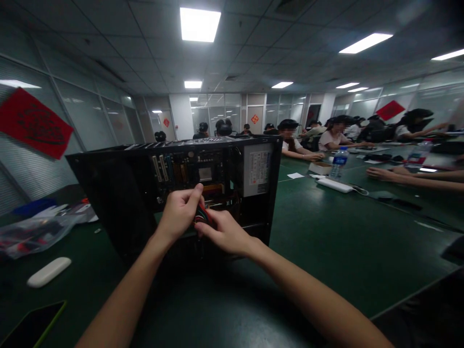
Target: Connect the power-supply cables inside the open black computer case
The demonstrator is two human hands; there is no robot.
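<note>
A black computer case (116,203) stands on the green table with its side open toward me. Inside it I see the motherboard (181,169) and, at the upper right, a power supply (258,170) with a white label. In front of the opening, a bundle of coloured cables (203,215) runs between my hands. My left hand (181,209) is closed on the bundle from the left, thumb on top. From the right, my right hand (226,232) pinches the same cables, thumb below. The cables' ends are hidden by the fingers.
On the left of the green table (311,270) lie a clear plastic bag (39,234), a white oblong case (50,272) and a phone (34,326). To the right are a power strip (334,184), a water bottle (339,163) and a small box (319,167). Several people sit beyond.
</note>
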